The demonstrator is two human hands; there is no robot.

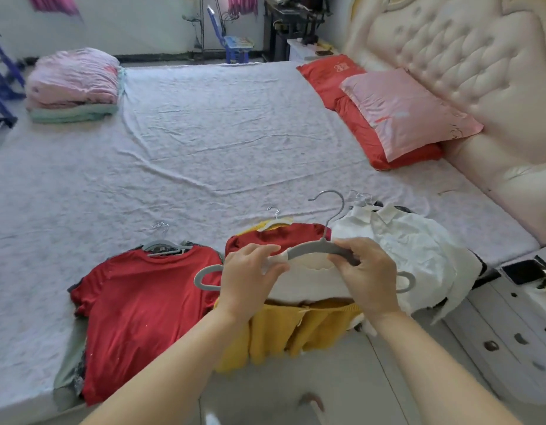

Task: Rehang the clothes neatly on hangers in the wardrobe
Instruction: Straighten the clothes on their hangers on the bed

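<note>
Cream garment (311, 280), partly on a grey hanger (308, 250), sits above a yellow garment (281, 329) at the bed's (219, 133) near edge. The left hand (250, 271) pinches its fabric against the hanger. The right hand (366, 271) curls round the hanger's other arm.

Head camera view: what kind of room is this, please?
Most likely a home bedroom: a wide bed with a tufted headboard, a pink pillow, and clothes laid along its near edge, where the left hand and right hand hold a grey hanger.
</note>
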